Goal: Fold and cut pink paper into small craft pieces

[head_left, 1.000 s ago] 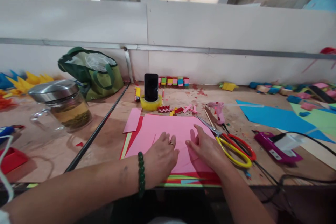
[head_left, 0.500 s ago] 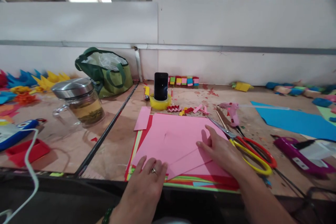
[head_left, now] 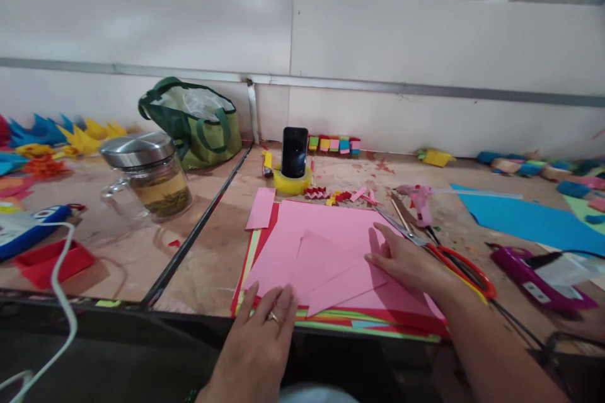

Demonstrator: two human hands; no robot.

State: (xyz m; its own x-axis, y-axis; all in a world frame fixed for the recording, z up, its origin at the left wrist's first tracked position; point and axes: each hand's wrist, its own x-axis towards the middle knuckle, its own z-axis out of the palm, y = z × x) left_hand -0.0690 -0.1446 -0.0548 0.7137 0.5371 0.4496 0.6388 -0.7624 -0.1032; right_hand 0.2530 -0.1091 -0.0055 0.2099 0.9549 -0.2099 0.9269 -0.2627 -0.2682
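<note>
A pink paper sheet (head_left: 326, 220) tops a stack of coloured paper (head_left: 397, 333) at the table's front edge. A smaller pink piece (head_left: 350, 286) with slanted edges lies on that sheet. My left hand (head_left: 267, 334), ring on one finger, rests with fingers stretched out at the sheet's lower left. Thumb and fingers apart, my right hand (head_left: 406, 261) is over the right side of the pink paper, with nothing gripped. Scissors with red and yellow handles (head_left: 467, 267) lie beside it, partly hidden by my right forearm.
A phone (head_left: 294, 152) stands in a yellow tape roll (head_left: 292, 184) behind the stack. A glass tea jar (head_left: 163, 192) and green bag (head_left: 215, 138) are left. On the right lie a pink glue gun (head_left: 421, 201), blue paper (head_left: 524, 217) and a purple power strip (head_left: 534, 280).
The view has shifted slightly. My right hand has moved a little rightward, and its forearm now covers more of the scissors' yellow handle. My left hand still lies on the paper.
</note>
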